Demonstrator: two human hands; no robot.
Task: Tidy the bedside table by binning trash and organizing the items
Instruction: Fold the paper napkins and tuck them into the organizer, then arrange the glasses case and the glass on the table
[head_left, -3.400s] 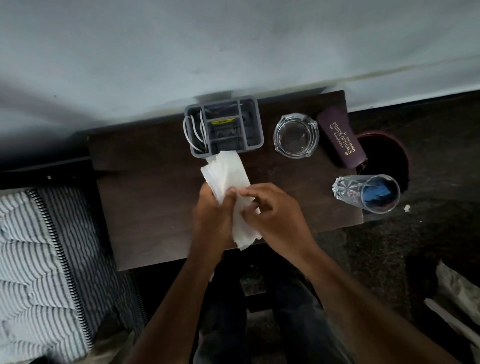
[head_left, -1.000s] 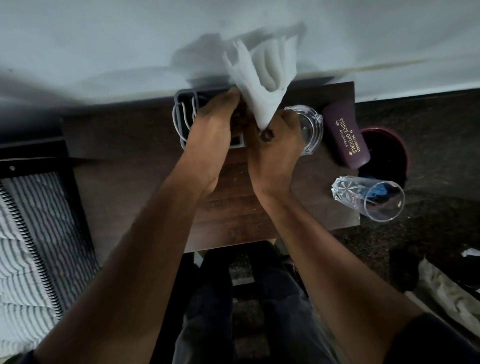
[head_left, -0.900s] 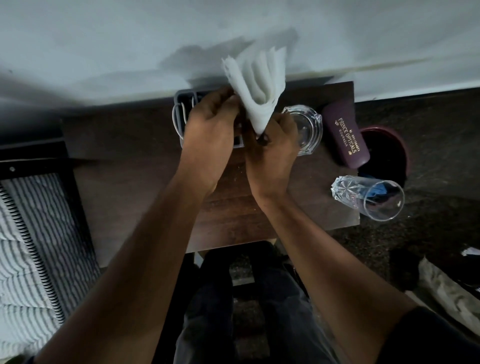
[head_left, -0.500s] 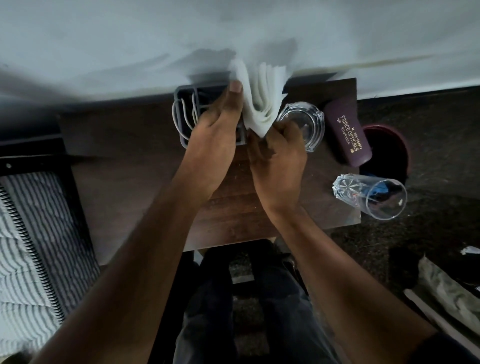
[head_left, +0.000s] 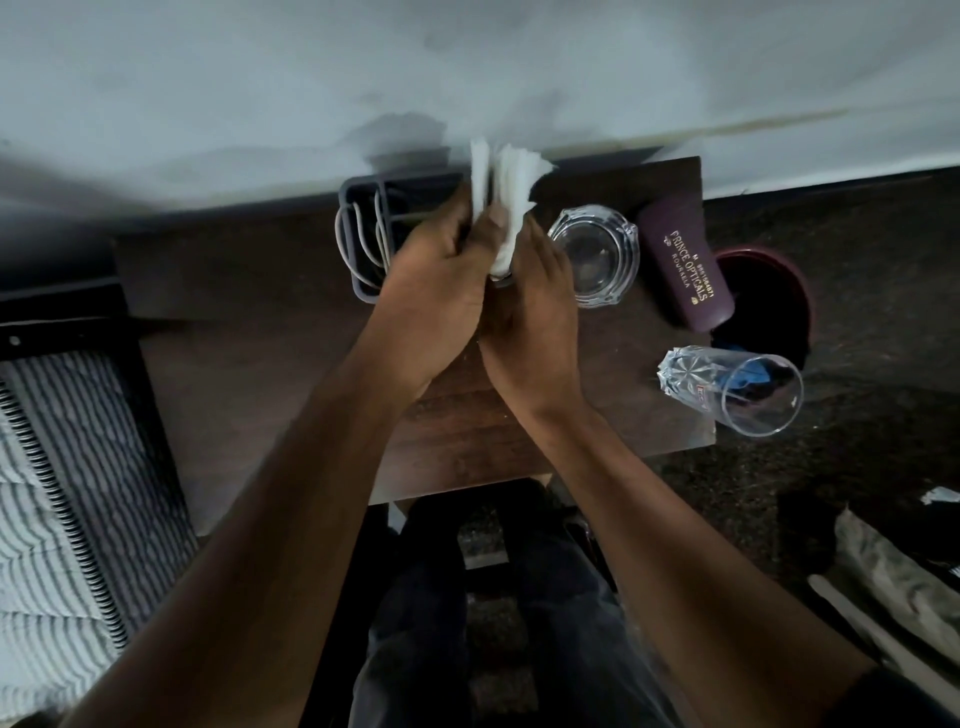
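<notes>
A folded white tissue (head_left: 506, 179) stands upright over the right side of the grey organizer tray (head_left: 358, 228) at the back of the dark wooden bedside table (head_left: 249, 332). My left hand (head_left: 436, 280) and my right hand (head_left: 530, 301) are pressed together around its lower end, both gripping it. White cable loops show in the tray's left compartment; my hands hide the rest of the tray.
A glass ashtray (head_left: 595, 260) sits right of my hands, then a maroon spectacle case (head_left: 685, 265). A clear tumbler (head_left: 727, 389) lies on its side at the table's right edge. A dark red bin (head_left: 763, 306) stands on the floor beyond. A striped mattress (head_left: 47, 493) lies left.
The tissue went from being folded over the table's middle to being held upright at the tray. In the last second it has sunk lower and bunched tighter between my hands.
</notes>
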